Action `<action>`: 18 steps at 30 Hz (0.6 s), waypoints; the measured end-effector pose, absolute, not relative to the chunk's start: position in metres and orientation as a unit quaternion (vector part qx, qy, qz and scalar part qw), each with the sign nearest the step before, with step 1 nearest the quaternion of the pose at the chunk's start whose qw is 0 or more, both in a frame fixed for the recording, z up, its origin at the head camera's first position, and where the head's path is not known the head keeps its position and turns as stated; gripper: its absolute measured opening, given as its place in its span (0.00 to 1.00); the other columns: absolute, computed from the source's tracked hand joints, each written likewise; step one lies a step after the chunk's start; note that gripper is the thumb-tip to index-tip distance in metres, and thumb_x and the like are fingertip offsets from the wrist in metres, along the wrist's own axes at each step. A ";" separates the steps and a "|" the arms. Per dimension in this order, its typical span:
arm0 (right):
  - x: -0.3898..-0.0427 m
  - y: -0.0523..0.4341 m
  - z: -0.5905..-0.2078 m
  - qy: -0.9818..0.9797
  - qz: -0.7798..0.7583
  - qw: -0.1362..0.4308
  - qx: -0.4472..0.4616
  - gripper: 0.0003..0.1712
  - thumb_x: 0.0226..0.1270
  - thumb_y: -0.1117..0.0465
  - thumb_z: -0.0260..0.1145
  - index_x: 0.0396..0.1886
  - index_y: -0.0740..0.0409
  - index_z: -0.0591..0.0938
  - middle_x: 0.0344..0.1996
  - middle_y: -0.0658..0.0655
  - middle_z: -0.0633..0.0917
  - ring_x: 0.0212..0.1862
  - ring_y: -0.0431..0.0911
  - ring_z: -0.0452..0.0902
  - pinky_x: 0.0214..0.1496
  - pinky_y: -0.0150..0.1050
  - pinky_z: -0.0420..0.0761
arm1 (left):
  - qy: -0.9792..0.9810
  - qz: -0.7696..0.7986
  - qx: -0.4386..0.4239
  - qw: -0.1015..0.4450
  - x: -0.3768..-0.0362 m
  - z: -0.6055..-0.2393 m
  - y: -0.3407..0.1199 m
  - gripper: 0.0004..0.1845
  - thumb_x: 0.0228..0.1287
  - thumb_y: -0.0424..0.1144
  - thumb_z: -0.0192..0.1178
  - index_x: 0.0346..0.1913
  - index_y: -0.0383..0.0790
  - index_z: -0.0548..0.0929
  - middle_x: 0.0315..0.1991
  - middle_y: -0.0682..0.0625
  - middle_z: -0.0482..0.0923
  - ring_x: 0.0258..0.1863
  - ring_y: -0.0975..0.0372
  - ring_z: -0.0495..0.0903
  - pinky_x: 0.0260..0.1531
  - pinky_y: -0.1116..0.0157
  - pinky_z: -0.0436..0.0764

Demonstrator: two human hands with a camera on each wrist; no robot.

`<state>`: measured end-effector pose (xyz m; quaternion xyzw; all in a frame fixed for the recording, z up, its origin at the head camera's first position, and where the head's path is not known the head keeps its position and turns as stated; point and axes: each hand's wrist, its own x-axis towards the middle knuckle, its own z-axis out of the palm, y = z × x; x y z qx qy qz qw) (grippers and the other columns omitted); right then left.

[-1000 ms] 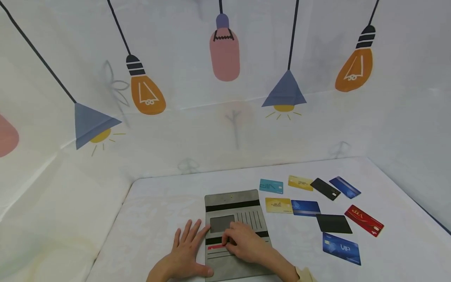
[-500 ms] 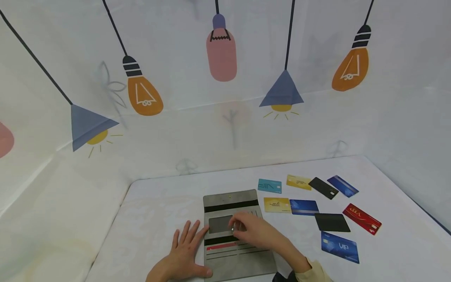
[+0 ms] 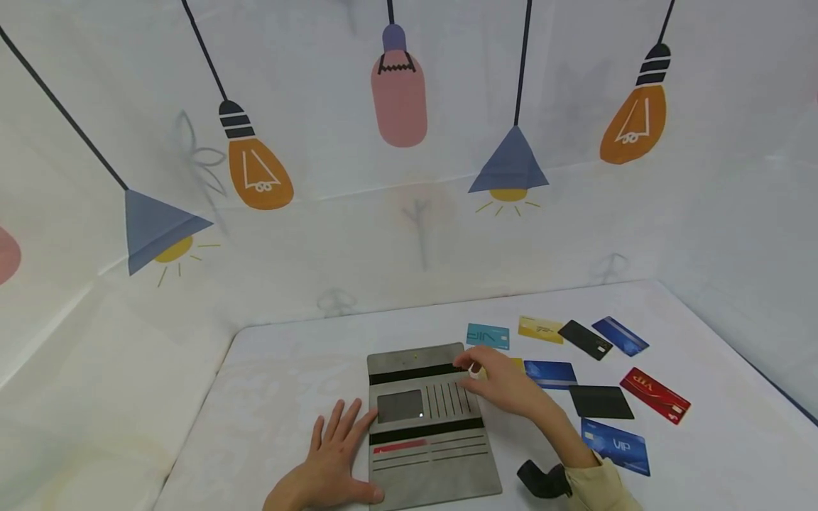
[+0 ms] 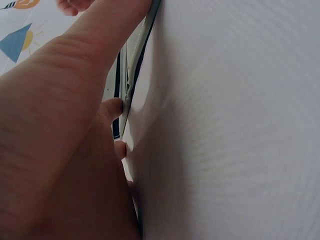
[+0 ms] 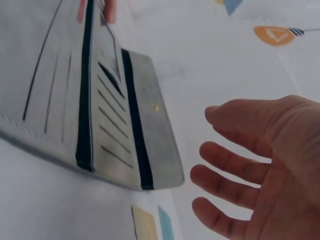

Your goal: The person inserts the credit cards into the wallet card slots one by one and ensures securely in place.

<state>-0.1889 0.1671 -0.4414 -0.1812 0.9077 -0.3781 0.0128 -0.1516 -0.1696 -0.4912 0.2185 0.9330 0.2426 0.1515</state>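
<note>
An unfolded grey wallet (image 3: 441, 479) with black bands and several card slots lies flat on the white table. A strip of a red card (image 3: 399, 446) shows in one of its lower left slots. My left hand (image 3: 332, 454) rests along the wallet's left edge, fingers spread and thumb on its lower corner. Over the wallet's upper right edge is my right hand (image 3: 505, 380), fingers loosely bent and apart. In the right wrist view nothing sits between its fingers (image 5: 225, 185). Behind this hand a yellow card (image 3: 516, 364) is mostly hidden.
Several loose cards lie right of the wallet: a teal card (image 3: 488, 336), another yellow card (image 3: 540, 329), blue cards (image 3: 551, 375), black cards (image 3: 601, 402) and a red VIP card (image 3: 655, 395). A white cloth wall with printed lamps (image 3: 511, 163) stands behind the table.
My right hand has left the slot with the red card and moved up and right, off the wallet's middle. Its pinched fingers have loosened. The left hand stays in place.
</note>
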 end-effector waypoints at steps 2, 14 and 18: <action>-0.191 0.172 -0.441 0.911 -0.375 0.010 -0.170 0.17 0.69 0.60 0.65 0.56 0.56 0.80 0.53 0.56 0.82 0.54 0.51 0.76 0.54 0.49 0.79 | 0.933 0.239 0.218 0.156 -0.151 -0.490 -0.169 0.63 0.38 0.72 0.71 0.78 0.54 0.55 0.80 0.42 0.41 0.77 0.41 0.32 0.65 0.31 0.30; -0.205 0.211 -0.453 0.927 -0.355 -0.029 -0.115 0.29 0.67 0.61 0.66 0.67 0.57 0.73 0.64 0.66 0.74 0.67 0.66 0.65 0.63 0.67 0.67 | 0.932 0.248 0.223 0.140 -0.152 -0.493 -0.170 0.63 0.38 0.73 0.71 0.77 0.54 0.55 0.79 0.41 0.43 0.77 0.40 0.32 0.65 0.31 0.29; -0.208 0.221 -0.460 0.931 -0.349 -0.015 -0.107 0.32 0.65 0.60 0.67 0.68 0.59 0.72 0.64 0.68 0.73 0.66 0.67 0.66 0.63 0.67 0.67 | 0.932 0.249 0.224 0.141 -0.151 -0.491 -0.170 0.63 0.38 0.72 0.71 0.77 0.52 0.56 0.80 0.41 0.43 0.77 0.40 0.32 0.65 0.31 0.29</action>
